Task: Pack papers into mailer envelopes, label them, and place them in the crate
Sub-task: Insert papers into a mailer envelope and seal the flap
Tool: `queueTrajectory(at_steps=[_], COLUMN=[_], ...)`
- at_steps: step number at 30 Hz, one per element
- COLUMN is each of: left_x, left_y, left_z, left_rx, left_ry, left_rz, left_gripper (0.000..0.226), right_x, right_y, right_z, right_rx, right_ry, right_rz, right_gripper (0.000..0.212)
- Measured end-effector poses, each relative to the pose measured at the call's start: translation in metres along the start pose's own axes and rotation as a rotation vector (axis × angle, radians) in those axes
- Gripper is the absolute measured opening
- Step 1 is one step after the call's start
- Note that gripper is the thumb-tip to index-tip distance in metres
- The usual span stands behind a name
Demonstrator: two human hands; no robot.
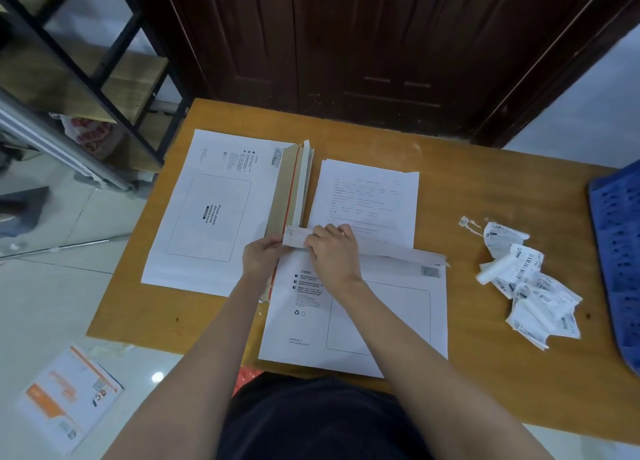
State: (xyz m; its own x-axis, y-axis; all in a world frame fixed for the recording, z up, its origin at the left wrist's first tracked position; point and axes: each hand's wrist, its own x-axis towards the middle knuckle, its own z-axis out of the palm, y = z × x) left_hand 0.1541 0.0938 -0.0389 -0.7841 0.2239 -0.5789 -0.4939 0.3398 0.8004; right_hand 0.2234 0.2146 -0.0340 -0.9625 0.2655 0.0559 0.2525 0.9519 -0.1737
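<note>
Wooden table [450, 321] before a dark door [346, 44] (tiled floor), left hand [261, 260] and right hand [332, 251] both pinching the mailer's flap [381, 248].

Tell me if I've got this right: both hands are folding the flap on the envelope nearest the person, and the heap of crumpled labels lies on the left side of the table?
Not quite. The head view shows the heap of crumpled labels on the right side of the table, near the blue crate. The rest holds: the left hand and right hand work the flap of the nearest envelope.
</note>
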Motion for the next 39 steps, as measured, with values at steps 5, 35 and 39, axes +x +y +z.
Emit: queueTrajectory(at_steps=[5, 35, 39], left_x=[0.000, -0.004, -0.017], left_y=[0.002, 0.002, -0.001], left_z=[0.001, 0.045, 0.071], left_rx=[-0.015, 1.003, 1.003], left_ry=[0.012, 0.381, 0.175], left_rz=[-0.049, 0.314, 0.810], left_gripper=[0.016, 0.057, 0.061], right_x=[0.000, -0.022, -0.059], right_y=[-0.002, 0.056, 0.080], right_z=[0.008, -0.013, -0.016], right_rx=[-0.011, 0.980, 1.210], right_ry=[-0.086, 0.154, 0.535], right_rz=[-0.009, 1.159, 1.560], right_gripper=[0.025, 0.007, 0.016])
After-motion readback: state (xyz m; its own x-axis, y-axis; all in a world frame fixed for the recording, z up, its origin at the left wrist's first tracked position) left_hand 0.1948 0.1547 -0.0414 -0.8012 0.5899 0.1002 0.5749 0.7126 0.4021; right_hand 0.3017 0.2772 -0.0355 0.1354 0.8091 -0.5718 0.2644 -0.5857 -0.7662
